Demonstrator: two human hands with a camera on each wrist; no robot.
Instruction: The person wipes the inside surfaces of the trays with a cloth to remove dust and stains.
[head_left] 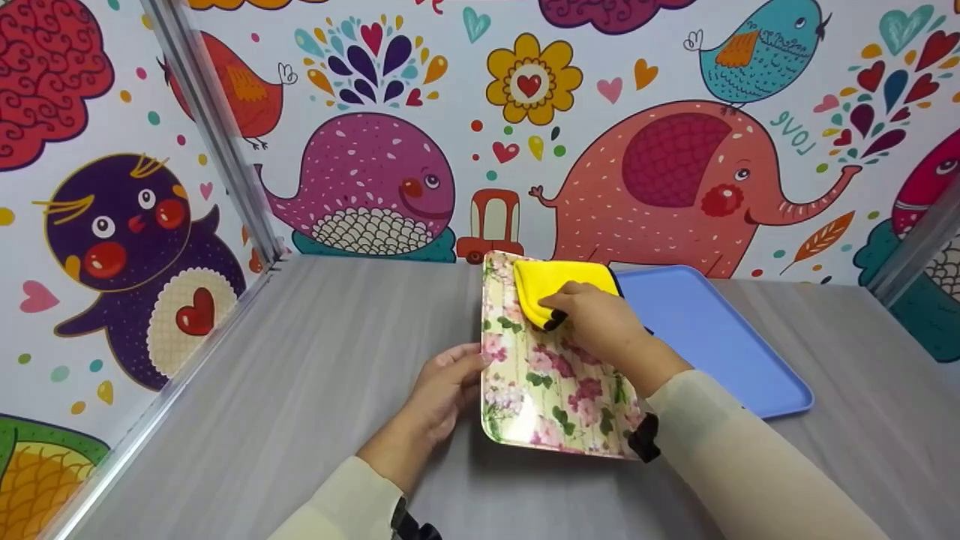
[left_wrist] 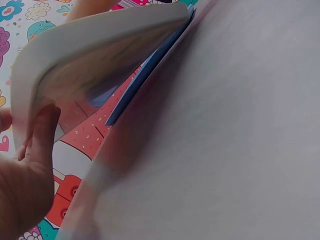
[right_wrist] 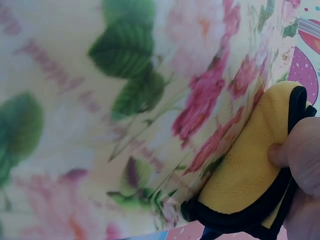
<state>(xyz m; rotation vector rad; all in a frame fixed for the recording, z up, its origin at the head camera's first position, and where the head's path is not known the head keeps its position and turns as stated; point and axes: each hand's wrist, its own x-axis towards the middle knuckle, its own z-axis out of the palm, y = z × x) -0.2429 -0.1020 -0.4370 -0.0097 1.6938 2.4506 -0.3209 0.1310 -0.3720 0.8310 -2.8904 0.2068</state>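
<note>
A floral tray with pink flowers and green leaves is held tilted above the table. My left hand grips its left edge, thumb on the printed face; in the left wrist view the fingers lie against the pale underside. Against the upper part of the printed face, my right hand presses a folded yellow cloth with black edging. The right wrist view shows the thumb on the cloth, holding it to the tray.
A blue tray lies on the grey wood-grain table behind and right of the floral one. Cartoon-printed walls stand at the back and sides, with a metal corner post at left.
</note>
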